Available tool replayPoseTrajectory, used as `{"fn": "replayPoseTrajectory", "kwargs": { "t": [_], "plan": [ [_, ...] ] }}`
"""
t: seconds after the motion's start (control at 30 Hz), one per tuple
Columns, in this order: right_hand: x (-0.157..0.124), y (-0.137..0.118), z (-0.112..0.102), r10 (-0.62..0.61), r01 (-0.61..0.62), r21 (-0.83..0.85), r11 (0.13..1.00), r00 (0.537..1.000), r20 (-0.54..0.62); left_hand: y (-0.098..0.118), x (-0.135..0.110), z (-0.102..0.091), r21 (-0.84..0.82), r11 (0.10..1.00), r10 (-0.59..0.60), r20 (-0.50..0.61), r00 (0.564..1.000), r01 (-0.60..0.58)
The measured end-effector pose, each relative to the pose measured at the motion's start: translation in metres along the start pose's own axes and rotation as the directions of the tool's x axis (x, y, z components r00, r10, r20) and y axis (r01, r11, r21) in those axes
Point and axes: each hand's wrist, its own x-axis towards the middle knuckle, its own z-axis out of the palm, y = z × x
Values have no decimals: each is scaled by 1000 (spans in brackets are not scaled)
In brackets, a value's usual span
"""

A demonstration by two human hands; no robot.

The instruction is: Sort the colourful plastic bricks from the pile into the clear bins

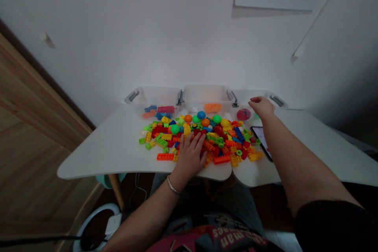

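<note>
My left hand [191, 153] lies on the front of a heap of colourful building blocks [165, 136], its fingers spread and touching them. No block is gripped in it. Over the right clear plastic bin [265, 95] hovers my right hand [262, 106], fingers slightly parted and no object visible in them. Below its fingertips a pink ball [243, 114] rests in that bin, and a green item is partly hidden by the hand. Among the blocks sit several plastic balls, such as a blue ball [201, 115], an orange ball [188, 118] and a yellow ball [225, 123].
The left bin [159, 92] contains several blue, pink and orange blocks. In the middle bin [206, 89] lies an orange block [213, 108]. A phone [262, 141] lies under my right forearm, beside the heap. Bins stand against the wall on the white table [97, 149].
</note>
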Motion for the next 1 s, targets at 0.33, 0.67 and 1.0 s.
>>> {"fn": "replayPoseTrajectory", "kwargs": {
  "t": [0.33, 0.67, 1.0],
  "plan": [
    [-67, -48, 0, -310, 531, 378, 758, 804, -507, -1, 0, 0, -15, 1000, 3, -2, 1000, -3],
    [-145, -98, 46, -743, 725, 202, 658, 669, 23, 0, -1, 0, 1, 1000, 13, -12, 1000, -13],
    [-154, -111, 60, -688, 713, -46, 699, 689, 227, -1, 0, 3, -5, 1000, 12, -13, 1000, -12]
  ]
}}
